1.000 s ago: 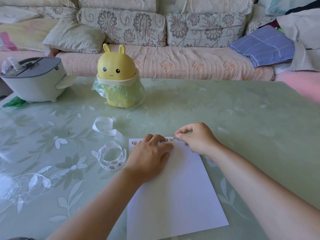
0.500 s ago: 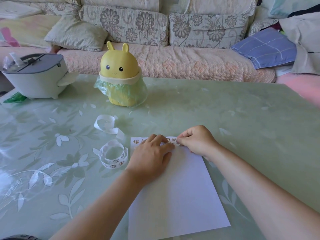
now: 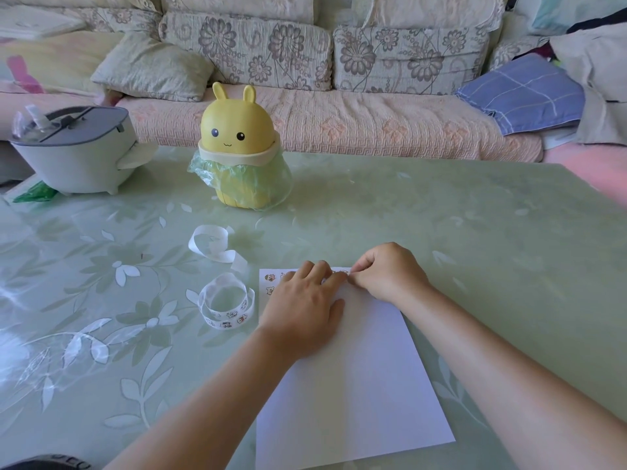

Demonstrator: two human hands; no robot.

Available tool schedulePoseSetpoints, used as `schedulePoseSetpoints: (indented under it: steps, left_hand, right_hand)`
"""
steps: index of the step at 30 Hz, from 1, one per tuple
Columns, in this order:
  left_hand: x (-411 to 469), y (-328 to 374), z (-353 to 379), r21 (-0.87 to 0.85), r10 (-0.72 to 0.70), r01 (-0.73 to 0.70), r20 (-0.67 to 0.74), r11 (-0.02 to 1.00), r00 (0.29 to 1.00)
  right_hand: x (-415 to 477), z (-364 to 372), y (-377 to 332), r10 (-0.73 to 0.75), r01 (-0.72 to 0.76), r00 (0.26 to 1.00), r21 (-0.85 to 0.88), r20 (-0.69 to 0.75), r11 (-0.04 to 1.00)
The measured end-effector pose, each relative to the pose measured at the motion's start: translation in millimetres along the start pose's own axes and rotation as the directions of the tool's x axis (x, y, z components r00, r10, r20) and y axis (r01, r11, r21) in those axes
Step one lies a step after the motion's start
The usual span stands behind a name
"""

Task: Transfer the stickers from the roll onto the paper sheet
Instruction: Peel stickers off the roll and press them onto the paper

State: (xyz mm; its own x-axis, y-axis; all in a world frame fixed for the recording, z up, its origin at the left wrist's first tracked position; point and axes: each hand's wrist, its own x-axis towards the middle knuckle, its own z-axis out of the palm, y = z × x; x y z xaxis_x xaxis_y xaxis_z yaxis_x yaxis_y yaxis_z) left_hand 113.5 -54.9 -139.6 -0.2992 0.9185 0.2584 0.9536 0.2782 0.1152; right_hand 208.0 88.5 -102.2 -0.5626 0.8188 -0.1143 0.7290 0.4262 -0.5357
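Stickers (image 3: 270,278) are showing along the top edge of the sheet (image 3: 356,385), but my two hands are covering most of that row. The small cartoon prints are coming out too tiny for me to make out. The roll (image 3: 225,301) is lying on the table (image 3: 441,232) just left of the sheet, not touching it, and the little pictures on its band are blurring the same way. A bare white strip (image 3: 212,244) is curling on the table beyond the roll. At the bottom left corner a dark thing (image 3: 51,464) is getting cut off by the frame, and the marks on it are too smeared to read.

My left hand (image 3: 302,307) is lying flat on the upper left part of the sheet, fingers straight and close together, pressing the paper down. My right hand (image 3: 386,274) is curling beside it at the top edge, with thumb and forefinger pinching what looks like a sticker (image 3: 343,272) down against the paper. My fingertips are hiding most of it. The two hands are almost touching there.

Farther back a yellow bunny bin (image 3: 239,154) is standing upright with a green bag bunching out under its lid. A grey pot (image 3: 74,154) is sitting at the far left, with the sofa (image 3: 339,120) running behind both.
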Motion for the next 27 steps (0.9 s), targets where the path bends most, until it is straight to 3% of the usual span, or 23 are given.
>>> schedulePoseSetpoints:
  steps: [3,5,8,12,16,27]
  left_hand:
    - [1,2,-1,0.015,0.012,-0.012,0.022,1.0,1.0]
    - [2,2,0,0.022,0.01,-0.01,0.023,1.0,1.0]
    - [3,3,1,0.038,0.012,-0.013,0.021,0.999,1.0]
    - [4,5,1,0.055,0.019,-0.02,0.015,0.998,1.0]
    - [3,7,-1,0.067,-0.008,0.003,0.075,0.998,0.997]
    - [-4,7,-8,-0.039,-0.031,0.035,0.096,0.999,0.995]
  right_hand:
    - [-2,-1,3,-0.015,0.011,0.999,-0.075,-0.043,0.997]
    - [-5,-2,7,-0.025,0.024,0.999,-0.022,-0.032,0.999]
    - [-15,-1,15,-0.14,0.138,0.99,-0.055,-0.033,0.989]
    - [-27,1,28,-0.364,0.359,0.931,-0.196,0.011,0.912]
    - [-33,4,34,-0.482,0.463,0.874,-0.401,0.06,0.791]
    - [-36,5,32,-0.552,0.461,0.834,-0.528,-0.018,0.713]
